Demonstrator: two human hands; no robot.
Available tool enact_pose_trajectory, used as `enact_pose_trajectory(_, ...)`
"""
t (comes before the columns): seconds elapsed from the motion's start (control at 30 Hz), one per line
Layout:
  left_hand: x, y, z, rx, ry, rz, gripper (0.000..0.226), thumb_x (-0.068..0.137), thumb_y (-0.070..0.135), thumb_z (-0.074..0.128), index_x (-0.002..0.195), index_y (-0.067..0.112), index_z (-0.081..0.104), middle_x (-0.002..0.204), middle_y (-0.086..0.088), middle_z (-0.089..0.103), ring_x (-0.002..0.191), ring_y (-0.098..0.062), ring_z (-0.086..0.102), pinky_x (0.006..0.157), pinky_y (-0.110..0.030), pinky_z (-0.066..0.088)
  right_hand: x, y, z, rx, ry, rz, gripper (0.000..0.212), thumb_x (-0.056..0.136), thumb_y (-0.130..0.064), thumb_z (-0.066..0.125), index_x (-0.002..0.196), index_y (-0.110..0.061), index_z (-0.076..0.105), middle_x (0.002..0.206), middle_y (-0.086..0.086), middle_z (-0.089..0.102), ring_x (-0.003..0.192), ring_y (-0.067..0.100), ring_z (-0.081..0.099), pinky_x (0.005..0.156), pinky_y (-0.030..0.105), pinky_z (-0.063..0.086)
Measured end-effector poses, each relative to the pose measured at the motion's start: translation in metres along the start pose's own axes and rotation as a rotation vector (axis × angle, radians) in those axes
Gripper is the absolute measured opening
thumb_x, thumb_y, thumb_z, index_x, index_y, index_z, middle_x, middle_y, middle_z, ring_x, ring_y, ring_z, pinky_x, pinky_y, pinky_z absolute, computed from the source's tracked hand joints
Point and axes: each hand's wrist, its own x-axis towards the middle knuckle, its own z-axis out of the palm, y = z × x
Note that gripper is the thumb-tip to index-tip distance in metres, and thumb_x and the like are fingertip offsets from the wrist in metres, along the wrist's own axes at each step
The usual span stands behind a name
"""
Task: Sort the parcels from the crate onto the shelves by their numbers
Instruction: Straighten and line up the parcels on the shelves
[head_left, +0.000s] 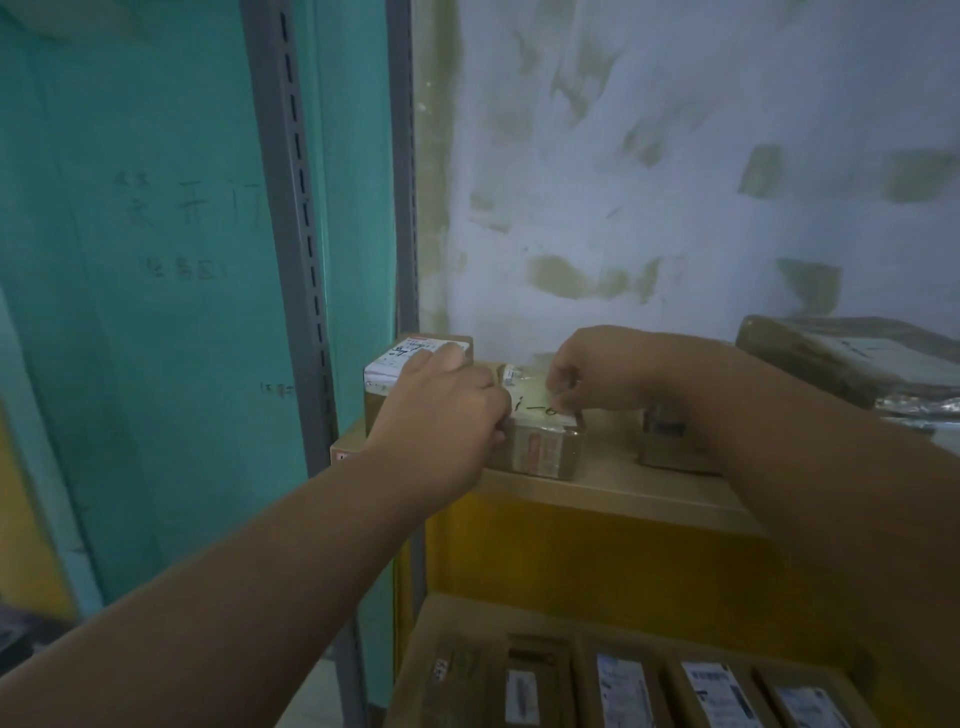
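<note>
both hands hold a small taped parcel (540, 436) on the top shelf (613, 488): the left hand (441, 421) grips its left side, the right hand (597, 374) pinches its top. black pen writing on it looks like "1-6".

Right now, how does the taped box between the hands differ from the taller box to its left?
The taped box is low, wrapped in shiny clear tape, and both hands grip it; the taller box stands higher, with a white label folded over its top, untouched. Both are brown cardboard parcels with handwritten marks.
</note>
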Motion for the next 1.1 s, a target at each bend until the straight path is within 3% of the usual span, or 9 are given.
enact_pose_trajectory(0.13,0.013,-0.003,-0.002,0.130,-0.078,0.063,0.016,0.089,0.034,0.063,0.101,0.027,0.072,0.098,0.008,0.067,0.099,-0.022,0.046,0.080,-0.038,0.031,0.008,-0.005,0.003,-0.001,0.019,0.022,0.022,0.091,-0.029,0.072,0.110,-0.017,0.073,0.113,0.001,0.069,0.106,0.021,0.062,0.093,0.036,0.050)
enact_pose_trajectory(0.33,0.024,-0.010,0.001,0.177,-0.115,0.113,0.016,0.089,0.031,0.063,0.101,0.026,0.071,0.100,0.004,0.067,0.099,-0.022,0.047,0.076,-0.038,0.026,0.008,-0.012,0.004,0.020,0.055,0.076,0.027,0.093,-0.026,0.070,0.117,-0.015,0.072,0.120,0.001,0.067,0.115,0.022,0.060,0.094,0.032,0.046)
enact_pose_trajectory(0.5,0.029,-0.016,0.004,0.144,-0.094,0.157,0.021,0.091,0.040,0.058,0.103,0.026,0.069,0.101,0.003,0.065,0.099,-0.023,0.047,0.078,-0.038,0.030,-0.017,-0.012,0.001,0.011,0.238,0.159,0.033,0.094,-0.036,0.067,0.124,-0.023,0.067,0.129,-0.002,0.063,0.120,0.017,0.057,0.100,0.033,0.045)
enact_pose_trajectory(0.63,0.042,-0.010,-0.002,-0.041,-0.031,0.154,0.034,0.092,0.052,0.052,0.112,0.029,0.067,0.104,0.005,0.067,0.101,-0.022,0.051,0.084,-0.039,0.036,-0.073,0.004,-0.013,0.062,0.398,0.232,0.035,0.094,-0.035,0.067,0.126,-0.021,0.066,0.125,-0.002,0.063,0.107,0.011,0.059,0.092,0.027,0.045)
enact_pose_trajectory(0.73,0.062,0.011,-0.002,-0.228,-0.075,0.136,0.035,0.094,0.051,0.049,0.119,0.031,0.063,0.108,0.007,0.067,0.105,-0.021,0.051,0.086,-0.036,0.038,-0.109,0.032,-0.020,0.007,0.394,0.321,0.039,0.093,-0.038,0.067,0.129,-0.022,0.064,0.128,-0.002,0.061,0.107,0.010,0.054,0.086,0.024,0.038)
enact_pose_trajectory(0.83,0.087,0.035,0.003,-0.437,-0.150,0.060,0.032,0.096,0.049,0.048,0.121,0.033,0.061,0.109,0.009,0.069,0.106,-0.018,0.052,0.087,-0.038,0.045,-0.128,0.061,-0.018,-0.052,0.346,0.417,0.045,0.088,-0.049,0.069,0.127,-0.026,0.063,0.126,-0.004,0.063,0.102,0.010,0.051,0.084,0.026,0.034)
enact_pose_trajectory(1.0,0.142,0.052,0.017,-0.556,-0.358,-0.032,0.038,0.097,0.054,0.048,0.128,0.034,0.061,0.131,0.004,0.060,0.117,-0.018,0.054,0.088,-0.031,0.039,-0.132,0.076,-0.006,0.091,0.327,0.408,0.035,0.088,-0.049,0.070,0.115,-0.028,0.061,0.114,-0.008,0.063,0.102,0.013,0.059,0.087,0.036,0.052)
enact_pose_trajectory(1.1,0.165,0.058,0.018,-0.546,-0.494,0.001,0.043,0.095,0.056,0.053,0.133,0.037,0.060,0.142,0.005,0.055,0.127,-0.016,0.050,0.091,-0.027,0.033,-0.125,0.084,0.005,0.095,0.372,0.405,0.031,0.088,-0.050,0.069,0.110,-0.030,0.062,0.109,-0.007,0.061,0.091,0.010,0.057,0.071,0.028,0.049)
